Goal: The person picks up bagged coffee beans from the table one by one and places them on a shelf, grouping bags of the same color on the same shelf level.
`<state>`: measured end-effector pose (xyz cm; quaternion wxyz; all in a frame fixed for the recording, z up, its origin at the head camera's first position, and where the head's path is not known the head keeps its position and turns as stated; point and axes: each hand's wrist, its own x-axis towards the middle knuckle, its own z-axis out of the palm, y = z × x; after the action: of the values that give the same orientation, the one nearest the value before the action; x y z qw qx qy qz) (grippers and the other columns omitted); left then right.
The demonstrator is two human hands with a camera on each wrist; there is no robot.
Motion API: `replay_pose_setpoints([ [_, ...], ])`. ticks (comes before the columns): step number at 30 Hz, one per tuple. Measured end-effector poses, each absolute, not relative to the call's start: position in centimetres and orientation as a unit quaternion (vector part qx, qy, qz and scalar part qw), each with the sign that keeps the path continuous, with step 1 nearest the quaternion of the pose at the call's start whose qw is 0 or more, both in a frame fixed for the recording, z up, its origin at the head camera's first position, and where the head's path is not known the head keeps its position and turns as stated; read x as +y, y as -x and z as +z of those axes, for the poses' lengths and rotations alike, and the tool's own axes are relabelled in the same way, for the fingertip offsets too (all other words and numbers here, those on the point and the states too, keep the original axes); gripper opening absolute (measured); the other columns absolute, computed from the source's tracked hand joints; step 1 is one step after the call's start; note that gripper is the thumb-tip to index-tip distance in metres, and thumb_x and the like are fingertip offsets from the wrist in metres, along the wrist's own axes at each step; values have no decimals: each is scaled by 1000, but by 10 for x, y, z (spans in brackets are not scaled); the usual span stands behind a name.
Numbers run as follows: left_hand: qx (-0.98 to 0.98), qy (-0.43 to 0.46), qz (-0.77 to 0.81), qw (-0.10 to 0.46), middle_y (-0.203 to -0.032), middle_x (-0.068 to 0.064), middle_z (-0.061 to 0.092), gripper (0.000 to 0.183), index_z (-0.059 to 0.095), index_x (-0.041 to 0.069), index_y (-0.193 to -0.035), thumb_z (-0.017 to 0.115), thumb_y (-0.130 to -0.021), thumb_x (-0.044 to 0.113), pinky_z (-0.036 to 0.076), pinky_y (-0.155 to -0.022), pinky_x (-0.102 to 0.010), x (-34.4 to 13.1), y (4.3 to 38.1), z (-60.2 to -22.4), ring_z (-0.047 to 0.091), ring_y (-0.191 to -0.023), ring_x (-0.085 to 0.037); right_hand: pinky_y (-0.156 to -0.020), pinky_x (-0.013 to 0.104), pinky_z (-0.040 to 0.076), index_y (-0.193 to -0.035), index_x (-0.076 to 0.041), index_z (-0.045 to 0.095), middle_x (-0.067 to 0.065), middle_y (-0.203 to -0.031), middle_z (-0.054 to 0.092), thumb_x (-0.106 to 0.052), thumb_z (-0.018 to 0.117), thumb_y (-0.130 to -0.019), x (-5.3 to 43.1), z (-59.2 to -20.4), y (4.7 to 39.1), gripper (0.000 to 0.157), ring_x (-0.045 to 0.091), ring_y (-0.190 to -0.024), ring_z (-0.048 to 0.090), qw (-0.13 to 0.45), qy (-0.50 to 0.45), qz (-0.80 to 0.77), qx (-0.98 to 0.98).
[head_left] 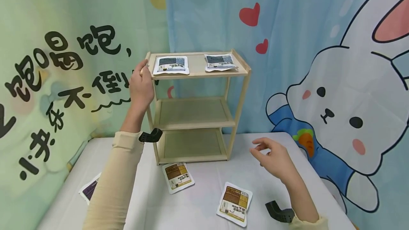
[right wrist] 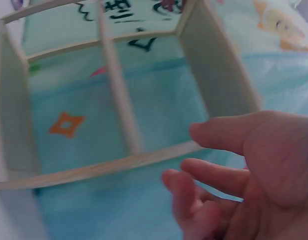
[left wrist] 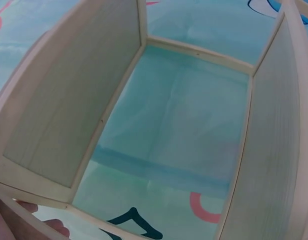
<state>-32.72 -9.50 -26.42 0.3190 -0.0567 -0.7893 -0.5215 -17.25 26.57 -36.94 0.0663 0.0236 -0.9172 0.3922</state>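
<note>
A pale wooden three-tier shelf (head_left: 195, 113) stands upright on the table. My left hand (head_left: 142, 87) grips its top tier at the left end, and in the left wrist view its fingers (left wrist: 55, 226) show around the frame. Two flat pouches with blue-grey labels lie on the top tier, one pouch (head_left: 171, 65) at the left, the other pouch (head_left: 219, 62) at the right. Right of the shelf, my right hand (head_left: 274, 158) is held in the air with loosely bent fingers and nothing in it. The right wrist view has this hand (right wrist: 273, 165) beside the shelf's side frame.
On the white-covered table (head_left: 204, 196), a brown-labelled pouch (head_left: 178, 177) lies by the shelf's foot and another brown-labelled pouch (head_left: 234, 203) nearer me. A purple-labelled pouch (head_left: 87, 189) is partly hidden behind my left forearm. Printed curtains (head_left: 207, 17) hang close behind the shelf.
</note>
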Motion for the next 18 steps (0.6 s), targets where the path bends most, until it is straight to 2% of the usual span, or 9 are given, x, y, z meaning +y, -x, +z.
replay_pose_setpoints([
  [3,-788,57,-529,310,-138,-14,53,49,49,11,-143,29,-103,30,36,-70,-34,-94,325,-265,50,-87,-23,-60,33,50,-122,0,59,12,-101,63,-23,66,-93,270,-399,162,38,21,-65,58,18,13,399,-917],
  [6,-786,55,-533,307,-140,-14,51,49,48,11,-143,29,-103,30,38,-78,-37,-95,326,-263,51,-101,-24,-60,33,50,-121,2,59,9,-97,63,-24,68,-92,270,-426,157,40,19,-66,58,-15,50,393,-918],
  [11,-794,57,-526,297,-139,-14,52,50,47,11,-144,27,-103,31,40,-78,-38,-95,328,-263,52,-103,-26,-60,33,48,-119,4,60,7,-91,62,-25,70,-89,267,-466,145,43,18,-69,58,-66,98,378,-918],
  [14,-799,59,-523,290,-141,-13,50,50,46,11,-145,28,-103,31,41,-86,-40,-95,328,-262,51,-112,-24,-64,39,49,-118,4,61,11,-96,63,-28,72,-87,264,-484,140,46,26,-81,60,-83,117,373,-917],
  [18,-798,63,-528,284,-143,-13,48,50,45,11,-145,29,-103,32,40,-93,-42,-97,328,-260,49,-118,-22,-78,53,47,-118,4,60,22,-107,61,-35,72,-86,260,-501,138,51,42,-101,56,-80,127,359,-921],
])
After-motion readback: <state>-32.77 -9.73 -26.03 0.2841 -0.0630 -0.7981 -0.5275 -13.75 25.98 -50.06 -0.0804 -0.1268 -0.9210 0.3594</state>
